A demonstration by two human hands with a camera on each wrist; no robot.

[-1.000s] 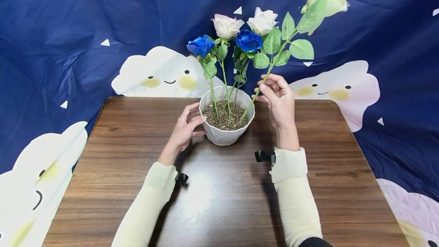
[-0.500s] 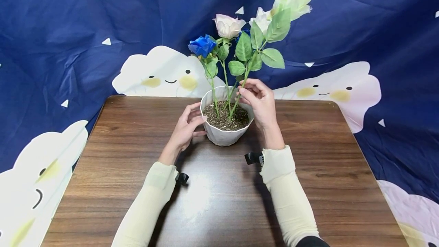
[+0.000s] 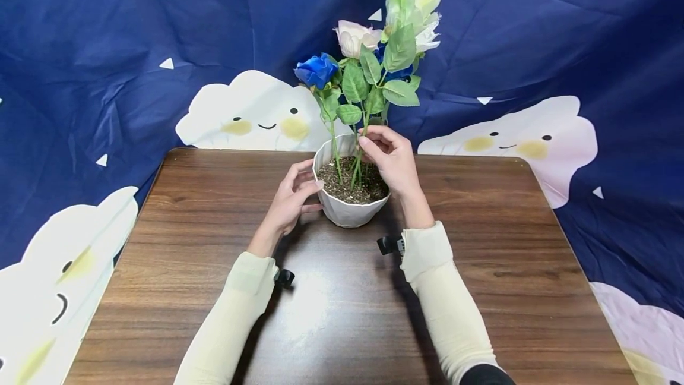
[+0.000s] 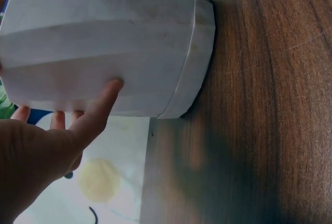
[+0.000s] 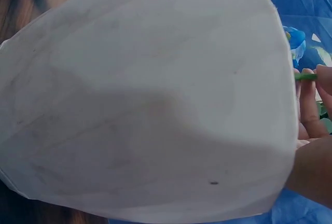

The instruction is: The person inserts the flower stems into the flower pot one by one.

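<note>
My right hand (image 3: 394, 158) pinches the green stem of a pale green-white artificial rose (image 3: 410, 6) between thumb and fingers, above the soil (image 3: 342, 188) of a white faceted flower pot (image 3: 348, 215). The stem's lower end meets the soil near the pot's middle, among other stems. In the right wrist view the pot wall covers most of the picture, with a bit of green stem (image 5: 306, 77) at the fingertips. My left hand (image 3: 291, 198) rests its spread fingers against the pot's left side, thumb tip at the rim. One finger (image 4: 106, 97) presses the wall in the left wrist view.
A blue rose (image 3: 316, 70) and a pale pink rose (image 3: 355, 39) stand in the pot. Behind the held rose, a white rose (image 3: 428, 37) and another blue one are partly hidden. The pot stands on a brown wooden table (image 3: 214, 212), before a dark blue cloud-print cloth (image 3: 523, 34).
My right hand has moved left with the pale rose, from the pot's right side toward its middle, and the stem now stands steeper. The left hand and pot have stayed in place.
</note>
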